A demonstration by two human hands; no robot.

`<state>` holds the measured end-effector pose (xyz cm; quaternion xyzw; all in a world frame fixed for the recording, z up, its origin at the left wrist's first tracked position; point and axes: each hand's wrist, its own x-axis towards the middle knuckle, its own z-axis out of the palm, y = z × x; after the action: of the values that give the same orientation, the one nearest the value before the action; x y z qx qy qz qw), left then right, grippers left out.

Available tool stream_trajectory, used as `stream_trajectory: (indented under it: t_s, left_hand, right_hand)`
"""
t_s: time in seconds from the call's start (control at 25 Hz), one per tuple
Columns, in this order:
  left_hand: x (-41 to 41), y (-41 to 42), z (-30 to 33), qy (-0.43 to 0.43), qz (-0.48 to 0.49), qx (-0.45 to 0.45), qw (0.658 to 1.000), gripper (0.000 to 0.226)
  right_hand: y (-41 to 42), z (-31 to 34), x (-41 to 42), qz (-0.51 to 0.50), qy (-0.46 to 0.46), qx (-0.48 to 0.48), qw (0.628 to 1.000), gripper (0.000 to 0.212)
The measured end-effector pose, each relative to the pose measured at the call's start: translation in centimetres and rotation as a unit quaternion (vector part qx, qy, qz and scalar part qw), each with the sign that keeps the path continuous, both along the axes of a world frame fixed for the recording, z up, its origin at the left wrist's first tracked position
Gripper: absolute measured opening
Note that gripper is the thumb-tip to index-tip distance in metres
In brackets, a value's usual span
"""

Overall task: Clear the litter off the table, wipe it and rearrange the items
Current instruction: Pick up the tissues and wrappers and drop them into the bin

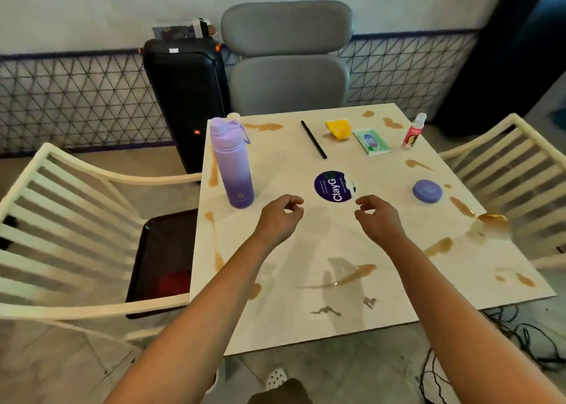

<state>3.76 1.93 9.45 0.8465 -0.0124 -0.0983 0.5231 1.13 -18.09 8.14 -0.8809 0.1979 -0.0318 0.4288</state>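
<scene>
The white marble-look table (306,250) carries a tall purple water bottle (232,161) at its left, a round dark blue sticker (333,186) in the middle, a black pen (314,139), a crumpled yellow wrapper (338,129), a green wipes packet (371,141), a small red and white spray bottle (413,131) and a round purple case (426,190). My left hand (280,216) and my right hand (378,216) hover over the table just in front of the sticker, fingers loosely curled, holding nothing.
White slatted chairs stand at the left (61,219) and the right (514,164); a dark tray (162,259) lies on the left one. A grey chair (288,60) and a black speaker (186,97) are behind the table. Cables (520,336) lie on the floor.
</scene>
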Motion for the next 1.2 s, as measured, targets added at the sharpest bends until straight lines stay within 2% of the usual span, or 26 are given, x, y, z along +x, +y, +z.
stream_trajectory:
  t_s: [0.16, 0.4, 0.6, 0.76, 0.92, 1.2]
  left_hand:
    - [5.3, -2.7, -0.5, 0.009, -0.044, 0.034, 0.998, 0.024]
    - [10.3, -6.6, -2.9, 0.012, -0.061, 0.096, 0.993, 0.026]
    - [16.3, -11.2, -5.1, 0.021, -0.055, 0.148, 0.987, 0.030]
    - [21.7, -14.3, -7.1, 0.035, -0.072, 0.223, 0.972, 0.039]
    - [26.0, -17.1, -9.0, 0.069, -0.096, 0.278, 0.953, 0.047]
    - [30.9, -19.2, -11.1, 0.037, -0.161, 0.401, 0.901, 0.055]
  right_hand:
    - [-3.1, -0.4, 3.0, -0.026, 0.013, -0.026, 0.999, 0.024]
    - [-8.2, -2.2, 8.0, -0.035, 0.042, -0.043, 0.998, 0.028]
    - [-13.0, -3.9, 16.1, 0.027, 0.067, -0.093, 0.993, 0.030]
    - [-16.7, -5.9, 22.6, 0.068, 0.085, -0.147, 0.983, 0.032]
    - [-19.0, -8.1, 27.9, 0.114, 0.137, -0.227, 0.957, 0.039]
    - [-20.5, -10.7, 32.1, 0.206, 0.216, -0.272, 0.915, 0.059]
